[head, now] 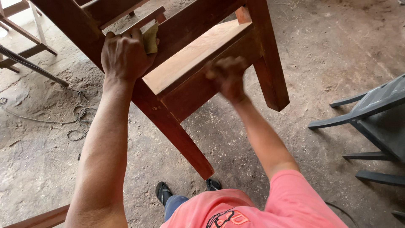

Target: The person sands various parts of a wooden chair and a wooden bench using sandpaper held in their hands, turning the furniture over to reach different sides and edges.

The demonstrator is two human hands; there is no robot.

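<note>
Head camera looks steeply down, close over the wooden chair [198, 63] and dusty floor [337, 55]

Left arm: bare, stretched almost straight up and away from the body, forearm long in view, elbow near the lower left edge.
Left hand [124, 55]: back of the hand toward the camera, knuckles up, fingers curled over and closed in a grip.
Right arm: bare from a pink short sleeve, bent slightly, forearm angled up and to the left.
Right hand [228, 78]: blurred, fingers seem curled downward; its grip cannot be told.
Both hands: 2 hands well apart, left one higher.
</note>
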